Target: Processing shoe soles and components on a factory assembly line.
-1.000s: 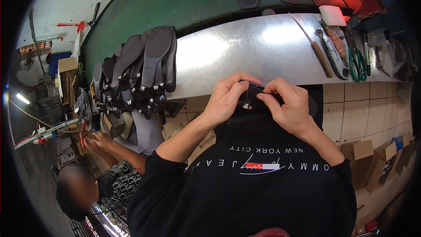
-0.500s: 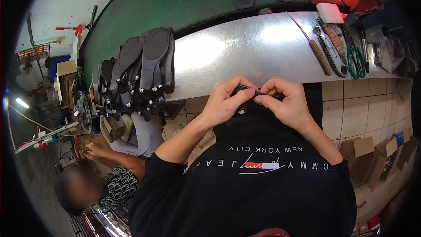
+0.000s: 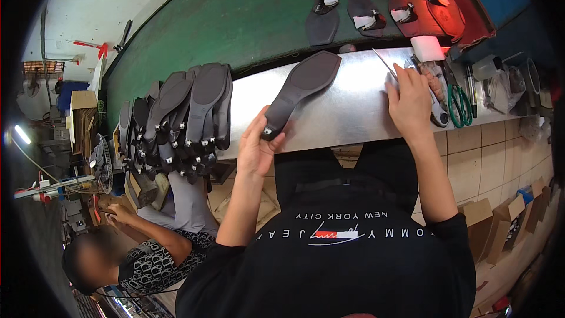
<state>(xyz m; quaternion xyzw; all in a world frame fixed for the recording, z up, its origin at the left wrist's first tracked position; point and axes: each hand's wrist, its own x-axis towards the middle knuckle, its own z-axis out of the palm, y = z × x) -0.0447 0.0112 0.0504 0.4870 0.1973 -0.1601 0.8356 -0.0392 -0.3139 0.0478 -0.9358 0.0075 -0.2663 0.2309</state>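
My left hand [image 3: 259,146] is closed on the narrow end of a dark grey sandal sole [image 3: 299,86], which tilts up and away over the metal bench. The sole's broad end points toward the far side, and a small pale piece shows at the held end. To the right, my right hand [image 3: 410,105] is on a wooden-handled awl [image 3: 384,62] lying on the bench. Its fingers curl around the handle, which they hide; the thumb is slightly blurred. Only the awl's thin metal shaft shows past the fingertips.
Many similar soles [image 3: 206,91] are stacked at the bench's left. Sandals [image 3: 366,17] with straps lie along the green surface [image 3: 259,29] behind. Beside my right hand are green-handled scissors [image 3: 460,106], a utility knife [image 3: 439,113] and a white block [image 3: 427,49]. A co-worker [image 3: 159,259] sits at left.
My hands have parted from the dark piece held close to my body. The left now holds the sole out over the bench; the right has moved right and forward to the awl. The view has shifted.
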